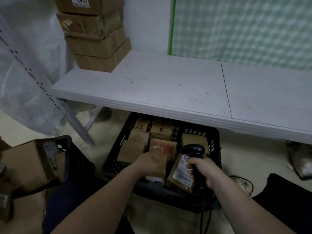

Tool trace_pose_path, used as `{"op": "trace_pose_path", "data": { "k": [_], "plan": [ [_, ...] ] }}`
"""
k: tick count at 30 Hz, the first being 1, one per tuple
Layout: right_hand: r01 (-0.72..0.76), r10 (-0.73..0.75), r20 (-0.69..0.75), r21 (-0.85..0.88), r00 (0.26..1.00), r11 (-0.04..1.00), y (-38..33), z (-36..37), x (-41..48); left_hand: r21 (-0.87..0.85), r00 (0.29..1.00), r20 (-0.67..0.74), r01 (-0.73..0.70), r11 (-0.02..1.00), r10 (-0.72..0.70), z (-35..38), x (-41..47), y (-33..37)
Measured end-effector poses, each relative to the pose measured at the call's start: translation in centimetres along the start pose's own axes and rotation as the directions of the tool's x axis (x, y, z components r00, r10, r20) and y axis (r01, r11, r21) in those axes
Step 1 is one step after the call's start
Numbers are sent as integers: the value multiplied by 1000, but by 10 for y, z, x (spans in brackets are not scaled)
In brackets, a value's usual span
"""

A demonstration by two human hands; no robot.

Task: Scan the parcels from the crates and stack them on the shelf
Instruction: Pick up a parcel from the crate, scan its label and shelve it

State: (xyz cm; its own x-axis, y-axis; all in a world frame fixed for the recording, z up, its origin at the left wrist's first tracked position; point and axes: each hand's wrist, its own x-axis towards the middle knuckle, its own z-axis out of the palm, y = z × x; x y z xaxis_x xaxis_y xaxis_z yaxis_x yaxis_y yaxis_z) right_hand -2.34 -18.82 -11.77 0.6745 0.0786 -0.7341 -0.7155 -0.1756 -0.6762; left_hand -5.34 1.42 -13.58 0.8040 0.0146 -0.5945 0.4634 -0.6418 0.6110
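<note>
A black plastic crate (211, 132) on the floor holds several brown cardboard parcels. My left hand (148, 162) reaches into it and grips a brown parcel with red print (163, 147) near the crate's middle. My right hand (201, 171) holds a black barcode scanner (192, 152) by its handle over the crate's right side, above a parcel with a white label (181, 174). The white shelf (168, 85) lies above the crate. A stack of several cardboard boxes (96, 34) stands at its left end.
A second black crate (67, 149) with a large cardboard box (28, 164) sits at the left. A perforated metal shelf upright (55, 105) slants down at left, with plastic sheeting behind. The scanner cable hangs toward the floor. A dark object lies at right.
</note>
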Motion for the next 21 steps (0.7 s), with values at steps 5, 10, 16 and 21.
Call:
{"op": "trace_pose_path", "data": {
  "k": [5,10,16,21],
  "plan": [
    [-109,119,-99,103,988,989,31,-16,17,127,999,-15,-47,991,49,31,23,-2],
    [-128,139,-95,115,986,985,45,-15,28,402,999,-43,28,915,-12,44,53,-27],
    [-138,143,-53,77,988,987,44,-6,37,525,998,-52,61,849,-40,42,60,-34],
    [-106,109,-64,41,992,993,44,3,50,609,992,22,87,789,-126,42,69,-31]
  ]
}}
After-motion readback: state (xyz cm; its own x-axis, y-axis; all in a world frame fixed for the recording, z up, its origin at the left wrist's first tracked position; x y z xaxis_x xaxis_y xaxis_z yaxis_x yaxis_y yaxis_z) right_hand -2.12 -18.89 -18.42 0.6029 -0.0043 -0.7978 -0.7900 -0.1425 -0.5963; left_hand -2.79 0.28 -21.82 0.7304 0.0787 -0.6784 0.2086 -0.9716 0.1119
